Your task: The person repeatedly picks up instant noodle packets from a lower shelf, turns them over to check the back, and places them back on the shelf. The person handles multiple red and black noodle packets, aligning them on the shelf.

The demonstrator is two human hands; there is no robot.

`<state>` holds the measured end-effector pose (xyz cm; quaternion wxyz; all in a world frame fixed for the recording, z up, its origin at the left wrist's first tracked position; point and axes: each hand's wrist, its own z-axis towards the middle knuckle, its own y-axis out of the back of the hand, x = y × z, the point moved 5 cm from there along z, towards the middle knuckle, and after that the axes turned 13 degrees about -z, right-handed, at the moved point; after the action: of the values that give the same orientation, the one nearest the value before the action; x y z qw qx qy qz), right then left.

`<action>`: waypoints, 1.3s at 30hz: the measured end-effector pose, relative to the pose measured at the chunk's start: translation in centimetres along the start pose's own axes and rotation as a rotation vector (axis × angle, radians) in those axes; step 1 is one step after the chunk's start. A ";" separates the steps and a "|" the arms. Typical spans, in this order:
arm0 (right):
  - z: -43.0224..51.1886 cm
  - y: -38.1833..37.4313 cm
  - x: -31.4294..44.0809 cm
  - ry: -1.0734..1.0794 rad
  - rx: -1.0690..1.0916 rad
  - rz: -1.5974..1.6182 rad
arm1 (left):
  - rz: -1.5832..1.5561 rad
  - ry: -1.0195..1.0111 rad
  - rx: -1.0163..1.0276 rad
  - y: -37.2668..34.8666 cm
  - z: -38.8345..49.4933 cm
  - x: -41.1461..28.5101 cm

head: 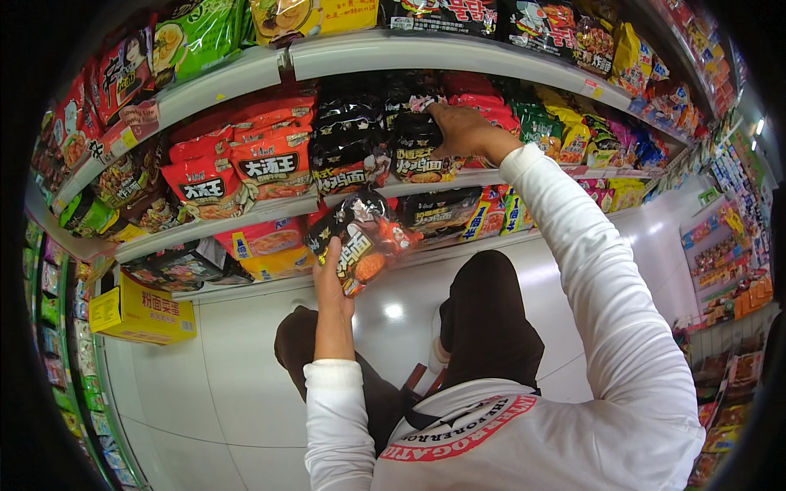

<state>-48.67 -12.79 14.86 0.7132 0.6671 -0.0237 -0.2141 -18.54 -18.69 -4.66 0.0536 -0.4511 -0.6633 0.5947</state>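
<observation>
My left hand (332, 279) grips a black instant noodle pack (362, 242) by its lower left side, in front of the shelf edge. The pack is tilted, its printed face towards me. Up on the middle shelf, my right hand (463, 130) reaches over a row of black noodle packs (420, 150), fingers on or just above the front ones. Whether it grips one cannot be told, since its fingertips are partly hidden among the wrappers. Left of that row stands another row of black packs (344, 156), and red noodle packs (267, 162) come beside it.
White shelf edges (430, 55) run across above and below my right hand. Green (534, 129) and yellow packs (574, 138) fill the shelf further right. On the tiled floor (184, 393) a yellow carton (144, 310) sits at the left. My knees (491, 294) are bent below the bottom shelf.
</observation>
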 end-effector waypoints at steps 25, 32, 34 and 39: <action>3.7 1.4 -3.6 -0.009 -0.250 0.133 | -0.013 -0.081 -0.002 -1.5 3.1 -0.1; 1.0 2.0 -2.6 -0.070 -0.229 0.194 | 0.011 -0.050 -0.004 -1.5 2.7 -0.1; 0.3 2.4 -2.4 -0.150 -0.200 0.258 | 0.002 -0.077 0.025 -1.6 2.8 -0.2; -1.5 3.1 -2.6 -0.342 -0.186 0.496 | 0.002 -0.085 0.006 -1.3 3.2 -0.2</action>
<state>-49.74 -10.45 18.36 0.7873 0.5271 -0.2856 -0.1442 -21.03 -21.02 -4.38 0.0264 -0.4259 -0.6628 0.6153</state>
